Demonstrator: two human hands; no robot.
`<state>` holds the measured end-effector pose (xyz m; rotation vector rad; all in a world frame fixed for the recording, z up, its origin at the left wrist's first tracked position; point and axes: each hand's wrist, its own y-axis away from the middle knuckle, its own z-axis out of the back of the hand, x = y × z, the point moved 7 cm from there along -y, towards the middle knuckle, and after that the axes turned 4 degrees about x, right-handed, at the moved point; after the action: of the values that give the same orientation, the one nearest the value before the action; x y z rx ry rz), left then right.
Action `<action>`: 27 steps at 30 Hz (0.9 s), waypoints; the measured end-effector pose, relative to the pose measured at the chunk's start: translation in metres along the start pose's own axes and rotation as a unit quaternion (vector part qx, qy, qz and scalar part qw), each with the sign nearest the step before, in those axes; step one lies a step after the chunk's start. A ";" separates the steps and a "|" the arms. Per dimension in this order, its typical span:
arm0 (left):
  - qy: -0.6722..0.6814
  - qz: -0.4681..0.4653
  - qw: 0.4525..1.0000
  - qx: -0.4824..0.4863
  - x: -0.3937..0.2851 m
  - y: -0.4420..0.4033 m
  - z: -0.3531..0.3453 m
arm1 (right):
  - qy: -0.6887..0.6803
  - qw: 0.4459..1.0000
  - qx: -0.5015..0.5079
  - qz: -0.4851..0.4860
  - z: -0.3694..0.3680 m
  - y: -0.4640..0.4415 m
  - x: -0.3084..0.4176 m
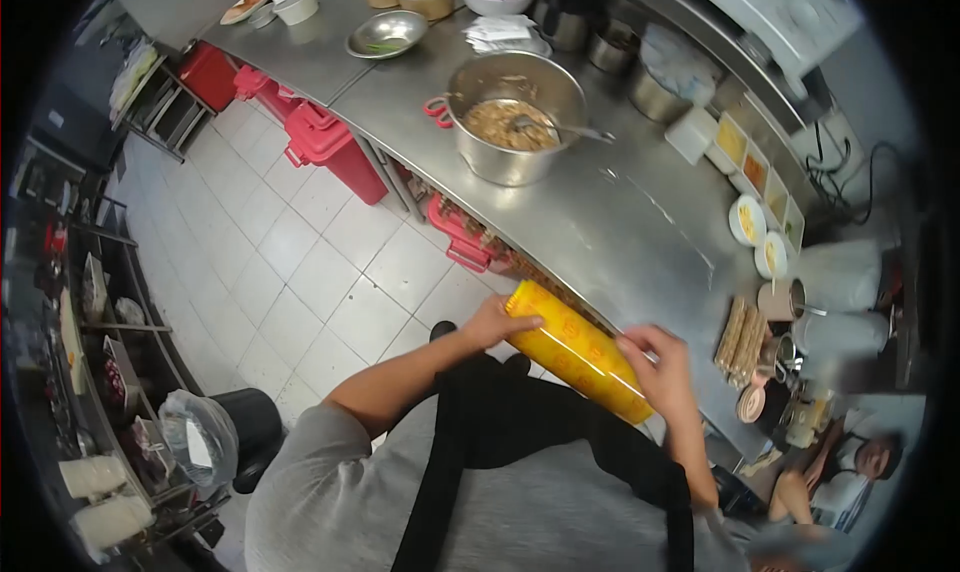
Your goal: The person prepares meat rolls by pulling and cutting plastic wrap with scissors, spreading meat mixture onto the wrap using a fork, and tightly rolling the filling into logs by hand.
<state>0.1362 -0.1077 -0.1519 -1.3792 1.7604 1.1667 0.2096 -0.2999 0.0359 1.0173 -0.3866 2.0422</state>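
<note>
A yellow roll with orange prints (pixel 578 350) is held in front of my body, slanting down to the right beside the counter's front edge. My left hand (pixel 492 324) grips its upper left end, thumb on top. Near the roll's right end, my right hand (pixel 655 364) has its fingers bent and the thumb and fingertips close together at the roll's surface; whether they pinch an edge of it is too small to tell. A steel pot (pixel 517 117) with red handles stands on the counter, holding a brown mixture and a spoon (pixel 585 132).
The steel counter (pixel 600 222) runs diagonally ahead, with a metal bowl (pixel 386 35), ingredient trays (pixel 755 172) and wrapped rolls (pixel 741 340) on it. Red bins (pixel 335 147) stand below. A black bin (pixel 250 422) is at left. A person (pixel 850 457) is at lower right.
</note>
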 end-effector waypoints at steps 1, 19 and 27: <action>0.019 -0.004 1.000 0.001 0.006 -0.002 0.000 | -0.018 0.994 0.072 0.076 -0.028 -0.037 0.046; -0.071 -0.127 0.988 0.055 0.014 -0.007 0.011 | 0.247 0.942 -0.071 0.217 -0.272 -0.292 0.106; -0.207 -0.041 0.965 0.153 0.073 -0.007 0.028 | 0.238 0.958 -0.061 0.145 -0.253 -0.281 0.097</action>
<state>0.1214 -0.1136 -0.2292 -0.9369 1.4907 1.0000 0.2587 0.0726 -0.0701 0.3826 -0.4150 2.4051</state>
